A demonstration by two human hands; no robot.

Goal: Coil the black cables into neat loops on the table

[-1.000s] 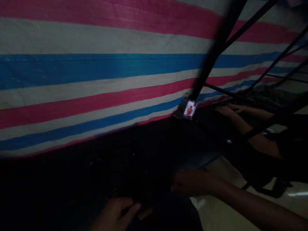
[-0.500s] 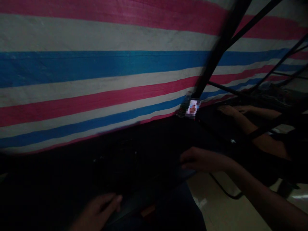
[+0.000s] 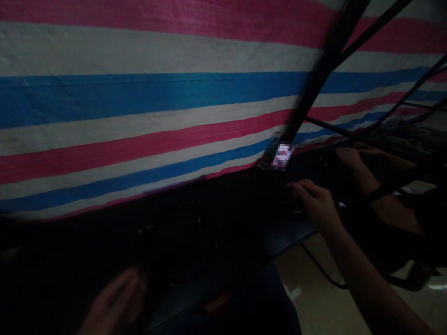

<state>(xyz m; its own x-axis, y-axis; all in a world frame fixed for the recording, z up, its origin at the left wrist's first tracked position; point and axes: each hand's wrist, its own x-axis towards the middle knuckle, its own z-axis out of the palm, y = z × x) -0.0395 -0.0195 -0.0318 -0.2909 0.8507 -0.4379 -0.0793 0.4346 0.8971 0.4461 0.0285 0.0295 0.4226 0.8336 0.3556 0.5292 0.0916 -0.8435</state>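
The scene is very dark. My left hand (image 3: 115, 302) hovers low at the bottom left over a black table (image 3: 216, 218); it is blurred, with the fingers stretched out and nothing seen in it. My right hand (image 3: 314, 200) reaches forward over the table's right end, fingers extended and apart, close to a small pale card-like object (image 3: 281, 156) at the foot of a black pole (image 3: 314, 83). What lies under the fingertips is lost in shadow.
A striped pink, white and blue tarp (image 3: 139, 102) hangs as a wall right behind the table. Another person's hands and forearm (image 3: 352, 160) work at the far right among black metal bars (image 3: 391, 139). Pale floor (image 3: 324, 302) shows at the lower right.
My right hand has moved forward and up from the table's near edge toward the pole's foot. My left hand slid left and down, and its fingers opened.
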